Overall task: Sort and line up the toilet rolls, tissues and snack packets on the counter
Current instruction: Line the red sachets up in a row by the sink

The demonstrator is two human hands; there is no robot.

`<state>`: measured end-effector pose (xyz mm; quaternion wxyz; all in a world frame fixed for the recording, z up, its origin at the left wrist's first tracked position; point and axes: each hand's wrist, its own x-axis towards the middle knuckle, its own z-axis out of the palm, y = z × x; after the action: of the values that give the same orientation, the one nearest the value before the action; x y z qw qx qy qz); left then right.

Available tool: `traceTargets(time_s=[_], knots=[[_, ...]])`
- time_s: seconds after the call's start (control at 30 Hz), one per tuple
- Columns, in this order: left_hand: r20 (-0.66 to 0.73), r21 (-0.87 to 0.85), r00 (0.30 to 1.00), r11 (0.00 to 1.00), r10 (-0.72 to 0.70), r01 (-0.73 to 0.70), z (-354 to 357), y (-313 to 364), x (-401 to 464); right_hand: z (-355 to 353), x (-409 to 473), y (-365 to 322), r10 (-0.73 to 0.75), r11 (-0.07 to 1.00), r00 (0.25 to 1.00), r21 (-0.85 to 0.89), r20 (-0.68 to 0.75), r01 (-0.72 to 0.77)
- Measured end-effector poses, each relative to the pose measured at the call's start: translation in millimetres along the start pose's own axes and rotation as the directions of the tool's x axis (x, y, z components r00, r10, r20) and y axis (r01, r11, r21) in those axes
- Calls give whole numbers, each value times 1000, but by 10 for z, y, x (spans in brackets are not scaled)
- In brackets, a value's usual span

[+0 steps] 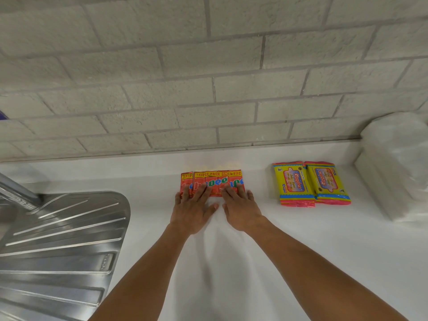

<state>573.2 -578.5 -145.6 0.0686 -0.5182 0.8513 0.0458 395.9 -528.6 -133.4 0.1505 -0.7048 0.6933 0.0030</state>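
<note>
Left hand [192, 210] and right hand [240, 210], fingers flat, press red snack packets [212, 183] right of the sink drainboard [62, 239] (wipes farther right). Uneven pushing could skew the overlapping row.

Items I log outside the sorting job:

1. Wall [208, 72]: pale grey brick-pattern tiles with darker grout lines, running the full width behind the table.
2. Table [231, 262]: plain white surface, meeting the wall along a narrow raised lip.
3. Steel drainboard [62, 239]: brushed metal, ribbed with raised grooves, rounded far corner, set into the table at my left.
4. Metal tap part [17, 193]: slanted, at the drainboard's far left edge; only partly in view.
5. Purple object [3, 114]: a sliver at the left edge, I cannot identify it.
</note>
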Motion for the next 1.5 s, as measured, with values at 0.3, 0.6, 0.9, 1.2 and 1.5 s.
traceTargets(time_s=[0.3,0.6,0.9,1.2,1.5], knots=[[-10,-3,1000,1000,2,-2,5,-12,-17,4,-18,1,0,1000,1000,31,-27,0],[-49,-160,989,979,-138,129,27,-277,-142,-15,-38,109,110,991,989,83,-98,-102],[2,-108,993,987,-116,115,10,-270,-143,15,-30,127,148,988,989,48,-22,-147],[-23,-119,995,989,-95,92,8,-277,-161,17,-76,101,108,993,994,40,-32,-107],[-58,-224,982,961,-180,163,91,-343,-190,34,-90,122,133,991,990,24,-38,-133]])
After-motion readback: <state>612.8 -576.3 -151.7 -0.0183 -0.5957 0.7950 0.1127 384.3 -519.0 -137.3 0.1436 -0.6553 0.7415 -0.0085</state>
